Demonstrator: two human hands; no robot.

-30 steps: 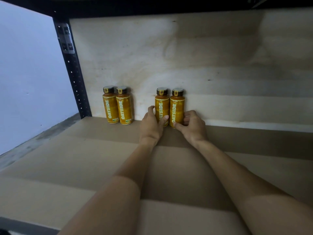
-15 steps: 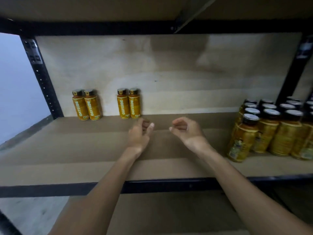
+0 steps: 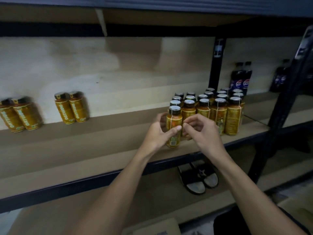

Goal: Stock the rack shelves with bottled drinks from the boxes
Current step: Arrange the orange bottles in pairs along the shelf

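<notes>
Left hand (image 3: 156, 133): we grip the front bottle (image 3: 174, 119) of the cluster (image 3: 220, 112), thumb across its label, fingers behind, to lift it free.
Right hand (image 3: 202, 131): fingers curled beside the neighbouring bottle (image 3: 188, 110); we cannot tell whether it holds it.
Cluster: packed upright at the right front of the shelf (image 3: 101, 150); we judge it a staging stock.
Placed pairs (image 3: 72, 107): upright against the back wall, labels outward; we judge rows fill from the back.
Next move: probably carry two bottles left.
</notes>
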